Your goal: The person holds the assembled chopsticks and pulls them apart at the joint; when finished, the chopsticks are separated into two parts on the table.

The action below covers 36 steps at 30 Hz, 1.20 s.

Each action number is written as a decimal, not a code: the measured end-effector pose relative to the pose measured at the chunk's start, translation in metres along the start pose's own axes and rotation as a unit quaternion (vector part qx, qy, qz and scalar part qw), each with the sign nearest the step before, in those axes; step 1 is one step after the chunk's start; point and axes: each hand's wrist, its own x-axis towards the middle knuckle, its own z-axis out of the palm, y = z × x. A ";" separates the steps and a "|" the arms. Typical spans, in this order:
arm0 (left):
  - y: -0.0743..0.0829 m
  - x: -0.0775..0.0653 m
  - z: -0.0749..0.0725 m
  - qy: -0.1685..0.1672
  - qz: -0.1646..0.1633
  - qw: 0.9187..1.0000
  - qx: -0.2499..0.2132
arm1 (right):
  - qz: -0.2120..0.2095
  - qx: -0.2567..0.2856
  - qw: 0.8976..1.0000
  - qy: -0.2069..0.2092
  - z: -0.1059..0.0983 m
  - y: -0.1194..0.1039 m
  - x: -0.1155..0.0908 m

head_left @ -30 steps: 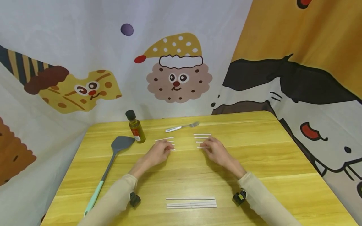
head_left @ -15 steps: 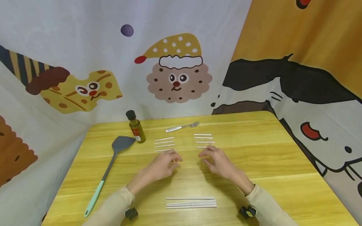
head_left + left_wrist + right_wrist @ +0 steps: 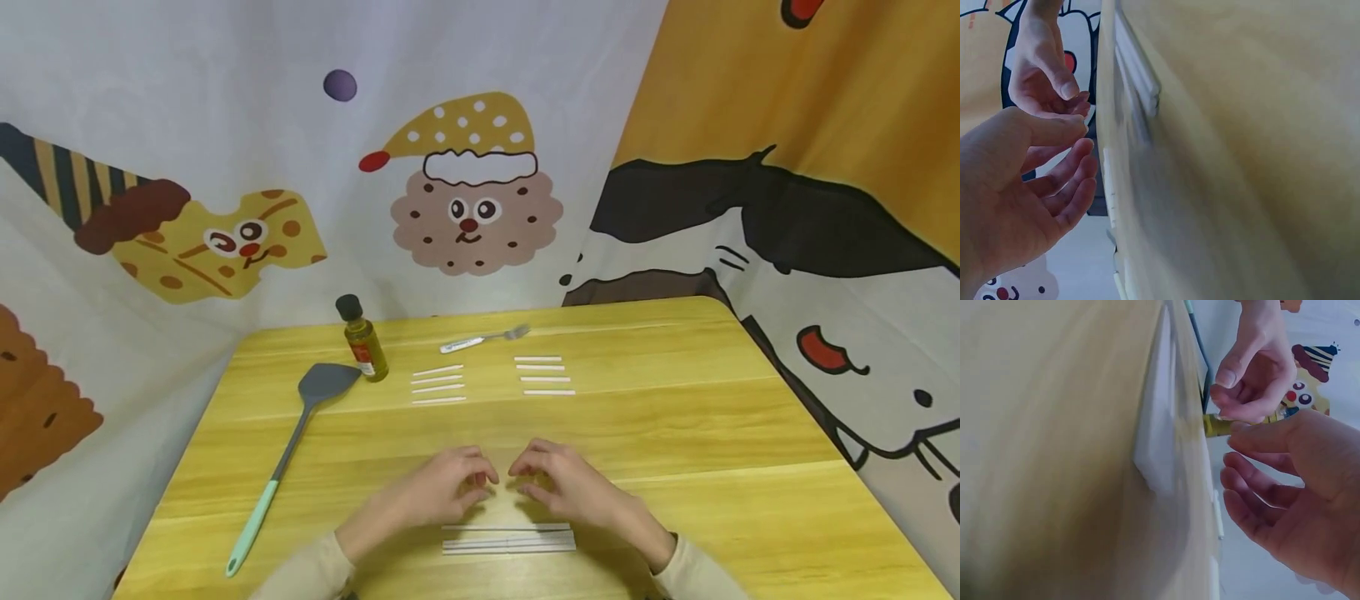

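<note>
My left hand [image 3: 442, 487] and right hand [image 3: 566, 483] hover over the table's near middle, fingertips facing each other with a small gap. Both have loosely bent fingers and hold nothing, as the wrist views also show. Just in front of them lies a group of long, thin white sticks [image 3: 510, 546], side by side, with one slightly apart. Farther back are two columns of shorter white sticks: several on the left [image 3: 438, 388] and several on the right [image 3: 545, 379], spaced out and roughly parallel. What the sticks are made of is unclear.
A spatula [image 3: 327, 383] with a grey head and mint handle lies along the left side. Beside its head stands an oil bottle [image 3: 366, 350] with a dark cap. A fork [image 3: 483, 337] lies near the back edge, before a printed curtain [image 3: 300, 125].
Both hands have left the short sticks and come back toward the person, drawing closer together above the long sticks. The short sticks are now fully uncovered; the long ones have stayed put.
</note>
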 end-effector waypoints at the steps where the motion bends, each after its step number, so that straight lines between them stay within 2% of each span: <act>1: 0.000 -0.001 0.002 -0.005 0.000 1.000 -0.002 | -0.004 0.003 1.000 -0.007 0.002 0.000 -0.001; 8: 0.001 -0.004 0.012 -0.027 0.008 1.000 0.001 | -0.021 0.021 0.999 -0.022 0.014 0.000 -0.006; 17: 0.000 -0.006 0.018 -0.047 0.000 0.999 0.022 | -0.005 0.041 0.998 -0.044 0.026 0.002 -0.010; 22: 0.002 -0.006 0.021 -0.039 0.006 0.998 0.051 | -0.002 0.047 0.998 -0.041 0.028 0.002 -0.009; 29: 0.005 -0.006 0.026 -0.005 0.021 0.994 0.111 | -0.005 0.046 0.998 -0.038 0.031 0.003 -0.009; 32: 0.003 -0.006 0.027 -0.001 0.014 0.995 0.104 | -0.016 0.026 0.999 -0.024 0.031 0.005 -0.008; 36: 0.001 -0.004 0.025 0.005 -0.008 0.997 0.072 | -0.029 -0.010 1.000 0.002 0.028 0.006 -0.006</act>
